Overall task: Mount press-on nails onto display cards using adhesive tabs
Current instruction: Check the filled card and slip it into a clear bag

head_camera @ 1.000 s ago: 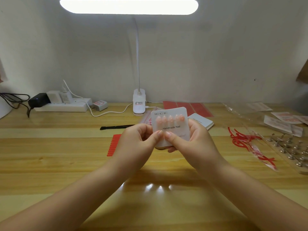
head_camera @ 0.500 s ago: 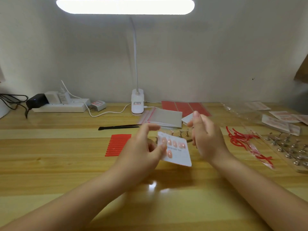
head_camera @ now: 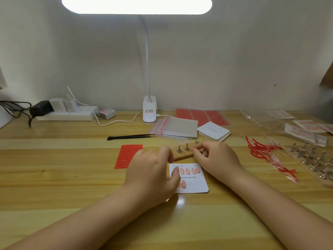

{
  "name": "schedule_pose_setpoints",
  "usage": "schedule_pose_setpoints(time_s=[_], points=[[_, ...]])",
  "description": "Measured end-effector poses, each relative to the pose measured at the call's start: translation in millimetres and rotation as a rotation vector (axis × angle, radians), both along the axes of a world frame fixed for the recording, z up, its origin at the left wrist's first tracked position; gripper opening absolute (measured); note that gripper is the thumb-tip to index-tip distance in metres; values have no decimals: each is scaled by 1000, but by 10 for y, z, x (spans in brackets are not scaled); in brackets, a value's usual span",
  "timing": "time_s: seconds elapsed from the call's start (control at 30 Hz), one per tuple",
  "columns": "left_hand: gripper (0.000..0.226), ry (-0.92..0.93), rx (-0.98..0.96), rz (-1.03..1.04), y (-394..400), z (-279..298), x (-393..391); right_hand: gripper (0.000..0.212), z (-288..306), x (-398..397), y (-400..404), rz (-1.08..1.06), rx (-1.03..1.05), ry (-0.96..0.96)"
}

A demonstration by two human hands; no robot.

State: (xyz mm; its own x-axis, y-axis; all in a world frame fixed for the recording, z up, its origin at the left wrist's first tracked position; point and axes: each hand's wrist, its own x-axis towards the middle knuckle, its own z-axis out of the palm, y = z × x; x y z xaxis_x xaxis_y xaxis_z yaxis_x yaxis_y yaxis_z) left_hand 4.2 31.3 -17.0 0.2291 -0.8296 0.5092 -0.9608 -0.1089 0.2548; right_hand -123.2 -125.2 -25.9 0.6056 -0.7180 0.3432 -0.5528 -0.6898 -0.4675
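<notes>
My left hand (head_camera: pixel 153 175) rests loose on the display card (head_camera: pixel 193 183); my right hand (head_camera: pixel 214 157) pinches at the wooden stand (head_camera: pixel 183 156) — card flat, nails (head_camera: pixel 187 171) pointing away from me.

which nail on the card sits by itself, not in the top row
The pink nail below the "Handmade Nail" text; the other nails line up above it.

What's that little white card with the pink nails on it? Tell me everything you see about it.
The display card is a white square with rounded corners, seemingly stiff paper, lying flat on the wooden table. It reads "Handmade Nail". A row of glossy pink nails sits above the text, one more below. The left hand covers its left edge; the right hand is just beyond it.
</notes>
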Motion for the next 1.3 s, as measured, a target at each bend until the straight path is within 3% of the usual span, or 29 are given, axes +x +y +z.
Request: schedule_pose_setpoints(time_s=[0.1, 0.23, 0.7, 0.83, 1.1, 1.2, 1.3], points=[[21, 111, 3, 126, -64, -57, 92, 21, 7, 21, -14, 25, -30, 34], [20, 201, 58, 103, -117, -106, 146, 26, 7, 63, -7, 32, -58, 75], [20, 127, 44, 97, -122, -115, 105, 23, -27, 146, -18, 2, 13, 53], [21, 127, 46, 90, -117, -100, 96, 17, -30, 151, -15, 3, 56, -60], [20, 131, 59, 137, -123, -102, 115, 12, -62, 143, 62, 37, -107, -159], [19, 154, -26, 117, -123, -96, 126, 7, -41, 138, 111, 99, -108, -236], [27, 285, -215, -69, -108, -68, 126, 5, -33, 150, 183, 164, -75, -348]])
